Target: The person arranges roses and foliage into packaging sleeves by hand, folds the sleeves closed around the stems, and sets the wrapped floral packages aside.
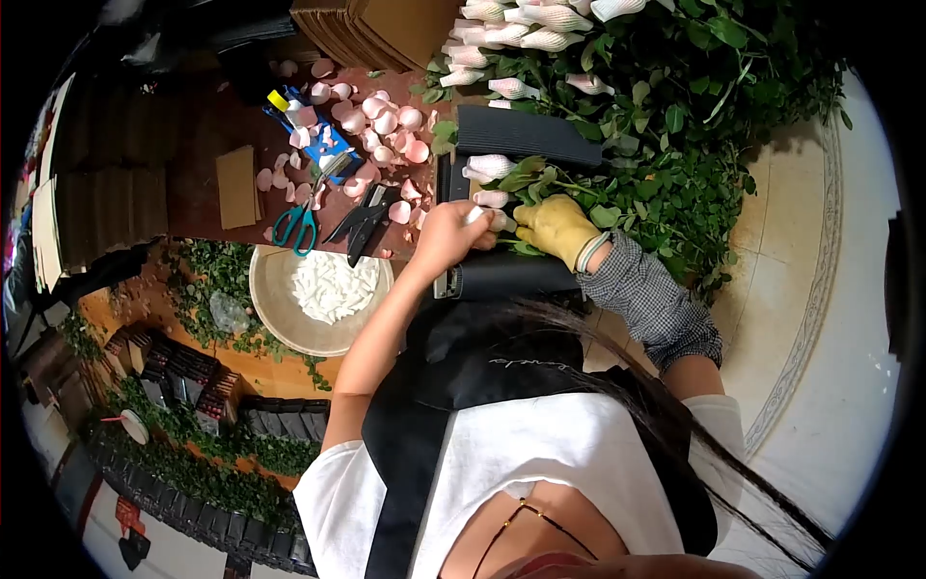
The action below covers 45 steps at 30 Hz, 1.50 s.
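My bare left hand [446, 236] is closed with its fingertips at a white-netted rose bud [503, 222], pinching white material that looks like a net sleeve. Wrapped around the leafy stem just behind that bud is my right hand [559, 227], in a yellow glove. The fingers of the two hands nearly meet. Just beyond them lie another pale pink bud [491, 199] and a netted rose [489, 168]. They lie between a dark ribbed pad [526, 135] and a black padded roll [516, 277].
Netted roses [550, 41] with leafy stems [666, 183] are heaped at upper right. A bowl [262, 307] of white sleeves stands at left. Teal scissors [295, 232], a black stapler [367, 220], a blue box [333, 154] and loose petals [384, 121] lie on the reddish table.
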### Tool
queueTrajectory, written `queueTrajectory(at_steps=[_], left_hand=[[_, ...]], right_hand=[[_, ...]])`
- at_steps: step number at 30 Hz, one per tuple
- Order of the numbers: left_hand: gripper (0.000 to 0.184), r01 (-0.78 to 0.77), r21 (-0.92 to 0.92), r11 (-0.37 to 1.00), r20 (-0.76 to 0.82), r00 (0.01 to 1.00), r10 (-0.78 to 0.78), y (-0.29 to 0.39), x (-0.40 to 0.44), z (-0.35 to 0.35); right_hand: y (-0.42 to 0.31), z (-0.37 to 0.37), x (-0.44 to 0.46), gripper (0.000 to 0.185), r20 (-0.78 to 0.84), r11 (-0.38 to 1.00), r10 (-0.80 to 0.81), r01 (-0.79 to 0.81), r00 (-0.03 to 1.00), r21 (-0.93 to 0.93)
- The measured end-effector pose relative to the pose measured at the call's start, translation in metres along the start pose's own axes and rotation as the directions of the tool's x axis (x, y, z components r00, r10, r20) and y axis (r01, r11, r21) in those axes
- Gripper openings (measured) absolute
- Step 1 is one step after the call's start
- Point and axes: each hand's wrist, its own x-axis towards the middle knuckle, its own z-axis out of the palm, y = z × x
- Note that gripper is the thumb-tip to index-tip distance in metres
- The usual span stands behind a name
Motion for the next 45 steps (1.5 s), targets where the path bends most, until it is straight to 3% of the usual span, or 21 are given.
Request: queueTrajectory(at_steps=[2,4,6,8,9,10,11,14,18,19,23,26,28,32,33,34,36,37,38,40,45], left_hand=[[0.033,0.104,-0.513,0.852,-0.012,0.992,-0.128,-0.025,-0.005,0.001],[0.028,0.256,-0.696,0.670,-0.179,0.842,-0.509,-0.075,-0.008,-0.018],[0.022,-0.247,-0.455,0.856,-0.594,0.800,-0.085,-0.061,-0.027,-0.065],[0.018,-0.253,-0.130,0.959,-0.632,0.766,0.116,-0.038,-0.037,-0.078],[0.014,-0.280,-0.188,0.942,-0.536,0.833,0.141,-0.044,-0.038,-0.075],[0.015,-0.041,-0.435,0.899,-0.341,0.932,-0.123,-0.046,-0.041,-0.067],[0.016,0.077,-0.456,0.887,-0.224,0.954,-0.198,-0.051,-0.038,-0.058],[0.037,-0.126,-0.144,0.981,-0.253,0.964,0.087,-0.042,-0.012,-0.024],[0.046,0.027,0.148,0.989,-0.107,0.994,-0.011,-0.019,0.014,-0.004],[0.041,-0.060,0.196,0.979,-0.188,0.977,0.098,-0.020,0.017,0.002],[0.034,0.007,0.246,0.969,-0.294,0.953,0.068,-0.019,0.020,0.013],[0.025,-0.201,0.162,0.966,-0.354,0.902,0.247,-0.026,0.020,0.018],[0.018,0.027,-0.453,0.891,-0.173,0.978,-0.118,-0.026,0.017,0.017],[0.012,-0.112,-0.586,0.802,-0.498,0.831,-0.248,-0.029,-0.004,-0.048],[0.013,-0.110,-0.541,0.834,-0.467,0.864,-0.189,-0.036,-0.011,-0.065],[0.015,-0.211,-0.233,0.949,-0.576,0.817,0.041,-0.034,-0.013,-0.066],[0.017,-0.333,0.074,0.940,-0.542,0.778,0.318,-0.036,-0.008,-0.055],[0.014,-0.253,-0.076,0.964,-0.473,0.861,0.189,-0.034,-0.006,-0.046],[0.013,0.025,-0.231,0.973,-0.254,0.963,-0.085,-0.042,-0.005,-0.040],[0.021,-0.004,-0.054,0.999,-0.242,0.970,-0.009,-0.039,0.011,-0.020],[0.031,-0.075,0.288,0.955,-0.295,0.942,0.163,-0.009,0.038,0.015]], right_hand=[[0.000,0.003,0.002,0.026,0.011,0.999,0.032,-0.032,0.999,-0.018],[-0.001,0.002,0.007,0.026,0.057,0.996,0.090,-0.088,0.994,-0.027],[-0.001,-0.003,0.004,0.026,0.088,0.998,0.052,-0.048,0.995,-0.039],[0.006,-0.005,-0.005,0.024,0.002,0.999,-0.035,0.035,0.999,0.038],[-0.001,-0.019,-0.011,0.025,-0.167,0.969,-0.113,0.146,0.979,0.200],[-0.009,-0.032,-0.016,0.029,-0.337,0.898,-0.154,0.274,0.929,0.344],[-0.019,-0.045,-0.017,0.029,-0.334,0.896,-0.161,0.280,0.929,0.346],[-0.040,-0.055,-0.006,0.043,-0.476,0.967,-0.160,0.235,0.864,0.102],[-0.040,-0.036,-0.002,0.034,-0.371,0.995,-0.025,-0.012,0.928,-0.096],[-0.044,-0.034,-0.007,0.029,-0.374,0.992,0.045,-0.086,0.926,-0.093],[-0.021,-0.014,0.000,0.021,-0.334,0.973,0.114,-0.174,0.936,-0.154],[-0.003,0.010,0.003,0.019,-0.414,0.976,-0.011,-0.080,0.910,-0.201],[0.006,0.024,0.016,0.015,-0.439,0.986,0.094,-0.145,0.893,-0.085],[0.015,0.032,0.020,0.017,-0.407,0.987,0.116,-0.150,0.906,-0.051],[0.013,0.021,0.014,0.018,-0.464,0.998,0.026,-0.046,0.886,-0.031],[0.012,0.010,0.008,0.020,-0.345,0.996,0.011,-0.042,0.939,-0.083],[-0.014,-0.021,-0.006,0.020,-0.433,1.000,0.000,-0.005,0.901,-0.011],[-0.029,-0.033,-0.010,0.023,-0.357,0.991,0.094,-0.121,0.929,-0.056],[-0.027,-0.027,-0.007,0.023,-0.356,0.991,0.103,-0.127,0.929,-0.044],[-0.010,-0.005,0.015,0.026,-0.233,0.885,0.323,-0.380,0.917,-0.270],[0.011,0.004,0.022,0.029,-0.492,0.933,0.095,-0.249,0.865,-0.258]])
